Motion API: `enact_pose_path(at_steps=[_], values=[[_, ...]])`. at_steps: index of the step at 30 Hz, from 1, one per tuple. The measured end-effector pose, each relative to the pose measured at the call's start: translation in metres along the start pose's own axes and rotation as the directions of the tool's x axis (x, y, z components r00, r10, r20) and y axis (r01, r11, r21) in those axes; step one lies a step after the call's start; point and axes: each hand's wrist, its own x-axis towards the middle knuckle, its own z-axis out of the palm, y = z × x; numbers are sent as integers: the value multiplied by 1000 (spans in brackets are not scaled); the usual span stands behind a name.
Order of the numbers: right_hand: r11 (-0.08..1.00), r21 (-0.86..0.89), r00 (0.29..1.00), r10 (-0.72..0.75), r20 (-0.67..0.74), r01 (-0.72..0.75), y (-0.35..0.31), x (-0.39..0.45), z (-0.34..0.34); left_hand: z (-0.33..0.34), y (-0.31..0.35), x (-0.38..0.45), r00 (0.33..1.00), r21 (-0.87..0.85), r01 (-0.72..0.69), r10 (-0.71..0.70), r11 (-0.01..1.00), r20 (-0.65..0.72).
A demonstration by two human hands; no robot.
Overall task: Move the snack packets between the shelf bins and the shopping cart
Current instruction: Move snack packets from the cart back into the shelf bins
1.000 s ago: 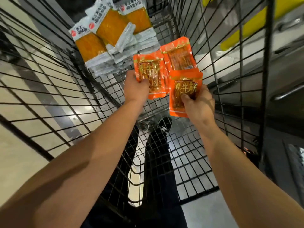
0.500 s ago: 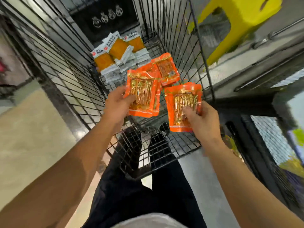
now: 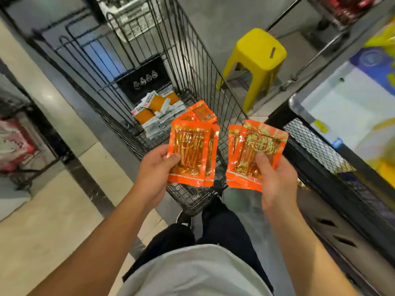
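Pinching orange snack packets under the left hand's thumb and more in the right hand's closed grip, fanned flat, probably bound for the shelf bin beside it.

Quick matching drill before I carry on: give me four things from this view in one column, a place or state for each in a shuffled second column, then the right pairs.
Things
1. left hand
2. right hand
3. white-and-orange packets
4. yellow stool

Places or states
A. stands on the floor to the right of the shopping cart
B. lie piled on the cart floor at its far end
C. grips orange packets nearest the wire shelf bin
D. grips orange packets above the cart's near end

Pairs: 1-D, 2-C, 3-B, 4-A
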Motion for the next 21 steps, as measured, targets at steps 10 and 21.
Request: enact_pose_path(at_steps=[10,21], values=[[987,157,960,12,-280,34,26,-124,-66,18,-10,-83,973,108,-97,71,989,221],[920,332,819,21,-574,209,74,-222,-233,167,-75,-192,767,123,87,-145,989,625]])
